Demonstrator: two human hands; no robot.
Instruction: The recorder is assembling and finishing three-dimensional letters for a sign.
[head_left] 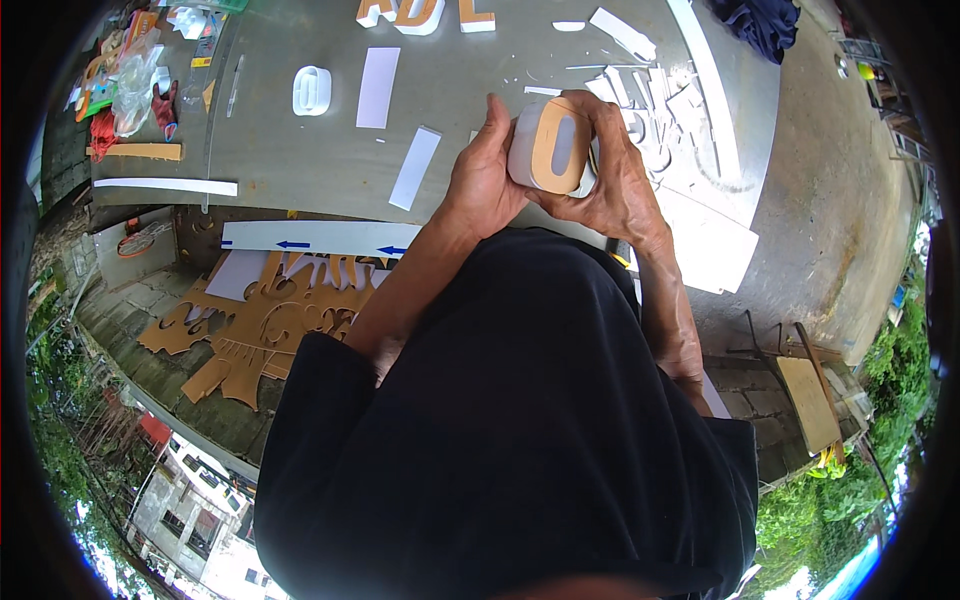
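Between my two hands is an oval, ring-shaped block letter (543,150) with a tan face and white side walls, raised above the near part of the grey table (300,160). My left hand (485,180) cups its left side, thumb pointing up. Around the right side curl the fingers and thumb of my right hand (617,165), closed on it. The fingertips of both hands are partly hidden. A small white oval block shape (312,91) stands on the table to the left.
Tan-faced block letters (425,14) stand at the far edge. White strips (377,88) lie left of my hands, and white offcuts (660,110) are heaped to the right. Bags and tools (140,80) clutter the far left. Cut brown sheets (265,320) lie below the table edge.
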